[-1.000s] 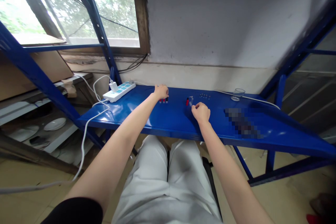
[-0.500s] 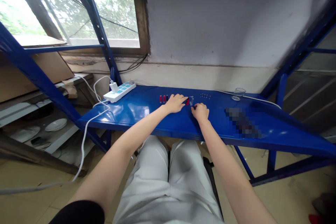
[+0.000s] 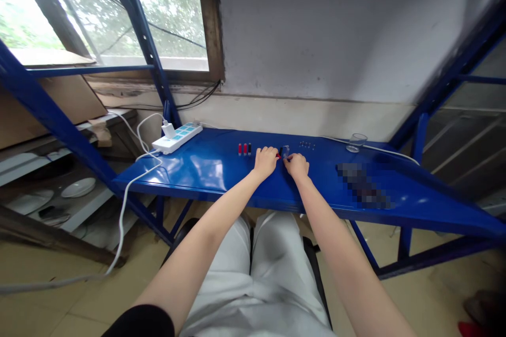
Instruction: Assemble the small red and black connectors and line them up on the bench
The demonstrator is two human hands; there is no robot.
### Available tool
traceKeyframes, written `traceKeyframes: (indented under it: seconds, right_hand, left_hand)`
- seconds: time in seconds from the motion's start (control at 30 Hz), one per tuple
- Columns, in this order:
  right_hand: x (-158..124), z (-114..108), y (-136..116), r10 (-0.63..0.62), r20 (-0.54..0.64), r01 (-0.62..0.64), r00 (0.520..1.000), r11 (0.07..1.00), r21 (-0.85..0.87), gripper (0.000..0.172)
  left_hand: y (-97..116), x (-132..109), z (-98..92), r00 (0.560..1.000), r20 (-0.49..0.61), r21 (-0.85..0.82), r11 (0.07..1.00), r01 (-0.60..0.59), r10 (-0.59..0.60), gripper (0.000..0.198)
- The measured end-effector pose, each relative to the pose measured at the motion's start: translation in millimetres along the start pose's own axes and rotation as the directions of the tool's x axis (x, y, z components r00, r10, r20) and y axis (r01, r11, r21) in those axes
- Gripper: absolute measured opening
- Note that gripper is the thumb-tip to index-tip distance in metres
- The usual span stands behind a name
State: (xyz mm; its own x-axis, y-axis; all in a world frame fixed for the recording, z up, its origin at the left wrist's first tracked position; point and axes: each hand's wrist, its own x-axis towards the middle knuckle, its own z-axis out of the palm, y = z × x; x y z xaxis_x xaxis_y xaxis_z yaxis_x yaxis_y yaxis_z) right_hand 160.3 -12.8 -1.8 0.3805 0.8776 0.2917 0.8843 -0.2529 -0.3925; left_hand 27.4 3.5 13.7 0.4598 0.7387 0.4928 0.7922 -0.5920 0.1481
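Blue shelf (image 3: 205,166): hands (image 3: 265,162) half-hide small red piece (image 3: 278,156).

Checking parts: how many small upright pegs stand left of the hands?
3 pegs: one, a second, a third, in a row on the blue shelf, left of the left hand.

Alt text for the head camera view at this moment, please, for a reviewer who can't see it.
Two bare hands meet on a blue metal shelf, the left hand and right hand at a small red-and-dark part beside a clear piece. A row of small red and black pieces stands to their left; a white power strip and clear glass sit farther out.
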Motion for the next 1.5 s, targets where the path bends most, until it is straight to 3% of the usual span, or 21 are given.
traceKeyframes:
  seconds: [0.17,0.47,0.7,0.9,1.0,1.13,1.2,1.37,1.5]
  right_hand:
    - [3.6,2.0,1.0,0.021,0.008,-0.021,1.0,0.999,0.033,0.025]
    - [4.9,0.1,0.8,0.028,0.039,-0.033,0.999,0.992,0.119,0.015]
    - [-5.5,-1.5,-0.2,-0.261,-0.046,0.262,0.964,0.965,0.028,0.01]
    - [-9.2,-2.7,-0.8,-0.366,-0.072,0.367,0.928,0.93,-0.007,0.012]
    - [-9.8,-3.0,-1.3,-0.387,-0.082,0.388,0.918,0.921,-0.001,0.012]
    - [-11.6,-3.7,0.0,-0.379,-0.174,0.395,0.909,0.916,0.065,0.017]
    - [-13.2,-4.8,1.1,-0.372,-0.221,0.4,0.901,0.912,0.096,0.02]
    - [-18.9,-9.8,-0.1,-0.404,-0.219,0.43,0.888,0.899,0.087,0.016]
    - [-21.7,-12.4,-2.5,-0.432,-0.144,0.436,0.89,0.9,0.001,0.015]
  left_hand:
    - [-5.7,-5.9,3.0,0.995,-0.067,-0.124,0.99,0.069,-0.078,0.014]
    - [-6.5,-13.5,-3.3,0.96,-0.24,-0.334,0.941,0.059,-0.146,0.011]
    - [-9.7,-15.5,-3.1,0.927,-0.313,-0.39,0.918,0.074,-0.208,0.01]
    - [-10.6,-15.9,-4.2,0.921,-0.339,-0.399,0.916,0.046,-0.194,0.013]
    - [-8.7,-17.4,-5.2,0.927,-0.36,-0.392,0.919,-0.046,-0.107,0.018]
    - [-4.7,-19.0,-5.1,0.953,-0.295,-0.384,0.906,-0.18,0.064,0.026]
    - [-3.5,-19.4,-5.4,0.959,-0.267,-0.403,0.894,-0.198,0.092,0.029]
    - [-5.5,-18.1,-5.3,0.965,-0.262,-0.497,0.859,-0.119,-0.018,0.021]
    - [-10.7,-14.8,2.6,0.982,-0.139,-0.642,0.766,0.008,-0.127,0.009]
